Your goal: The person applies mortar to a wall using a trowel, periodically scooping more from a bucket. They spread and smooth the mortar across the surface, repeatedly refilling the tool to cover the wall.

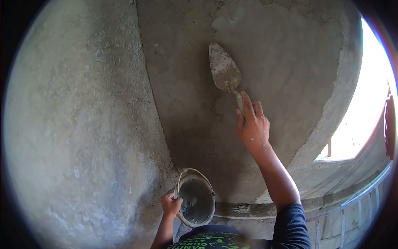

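My right hand point(255, 126) is stretched up in front of the wall, closed around the handle of a pointed trowel point(225, 68). The trowel's blade points up and left, crusted with pale mortar, and overlaps the grey plastered wall point(286, 79). Lower down, my left hand point(171, 205) grips the rim of a bucket point(212, 207) at its left side. Wet grey mortar point(195, 201) lies inside the bucket, and its handle point(186, 170) stands up over the opening.
A rougher wall point(83, 124) meets the plastered one in a corner at left. On the right is a bright window opening point(352, 128). Below it, a ladder-like metal frame point(356, 203) curves along the lower right. A ledge point(244, 209) runs along behind the bucket.
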The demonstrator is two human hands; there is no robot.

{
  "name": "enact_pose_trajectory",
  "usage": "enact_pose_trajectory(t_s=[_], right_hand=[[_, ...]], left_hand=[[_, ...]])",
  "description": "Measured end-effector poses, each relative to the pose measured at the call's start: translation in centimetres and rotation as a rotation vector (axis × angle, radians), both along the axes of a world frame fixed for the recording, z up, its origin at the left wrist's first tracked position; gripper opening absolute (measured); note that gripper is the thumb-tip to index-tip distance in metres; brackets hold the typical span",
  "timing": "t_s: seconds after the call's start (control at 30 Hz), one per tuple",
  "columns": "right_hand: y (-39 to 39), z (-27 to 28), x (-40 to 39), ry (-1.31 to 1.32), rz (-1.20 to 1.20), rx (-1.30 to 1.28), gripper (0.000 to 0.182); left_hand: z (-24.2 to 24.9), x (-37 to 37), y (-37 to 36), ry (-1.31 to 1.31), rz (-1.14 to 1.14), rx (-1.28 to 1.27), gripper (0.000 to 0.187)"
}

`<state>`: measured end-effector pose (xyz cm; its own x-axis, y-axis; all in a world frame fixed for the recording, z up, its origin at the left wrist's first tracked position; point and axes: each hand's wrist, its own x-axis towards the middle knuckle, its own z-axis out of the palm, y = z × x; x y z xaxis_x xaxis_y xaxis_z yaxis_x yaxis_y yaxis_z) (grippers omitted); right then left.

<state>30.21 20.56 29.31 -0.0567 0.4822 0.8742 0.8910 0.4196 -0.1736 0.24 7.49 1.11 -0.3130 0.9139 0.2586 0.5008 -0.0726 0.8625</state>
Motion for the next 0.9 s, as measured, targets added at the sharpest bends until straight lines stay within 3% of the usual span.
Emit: enact_pose_trajectory(t_s=[0.1, 0.23, 0.3, 0.33, 0.4, 0.5, 0.6, 0.73, 0.8, 0.9], right_hand=[[1.4, -0.7, -1.4, -0.077, -0.260, -0.077, 0.061], [0.3, -4.7, -1.8, -0.101, -0.303, -0.325, 0.064], [-1.3, -7.3, -1.3, -0.115, -0.101, -0.291, 0.059], [-1.6, -7.5, -1.2, -0.122, -0.118, -0.297, 0.059], [-1.9, -7.1, -1.0, 0.060, 0.124, -0.113, 0.052], [-0.9, -1.2, -1.1, 0.217, 0.099, 0.027, 0.047], [0.7, 3.0, -0.7, 0.082, 0.039, -0.012, 0.049], [0.6, 1.0, -0.9, -0.099, -0.072, -0.090, 0.050], [-1.2, 0.1, -1.1, -0.021, 0.044, -0.434, 0.051], [-2.2, -2.6, -1.4, 0.035, 0.159, -0.273, 0.050]], left_hand=[[-0.6, -1.9, 0.3, 0.005, -0.027, -0.022, 0.021], [-1.9, -4.1, 0.8, 0.016, -0.019, 0.000, 0.023], [-1.7, -4.7, 0.7, 0.005, -0.022, -0.003, 0.023], [-1.9, -4.9, 0.7, 0.022, -0.047, -0.002, 0.023], [-1.9, -4.8, 1.1, 0.033, -0.082, 0.006, 0.024], [-1.5, -4.7, 1.0, 0.041, -0.157, 0.012, 0.025], [-0.6, -3.8, 0.2, 0.055, -0.187, -0.019, 0.026], [-0.5, -3.6, -0.3, 0.031, -0.221, -0.011, 0.026], [-1.6, -3.6, -0.4, 0.015, -0.206, -0.010, 0.025], [-1.1, -3.3, -0.8, 0.028, -0.201, 0.002, 0.025]])
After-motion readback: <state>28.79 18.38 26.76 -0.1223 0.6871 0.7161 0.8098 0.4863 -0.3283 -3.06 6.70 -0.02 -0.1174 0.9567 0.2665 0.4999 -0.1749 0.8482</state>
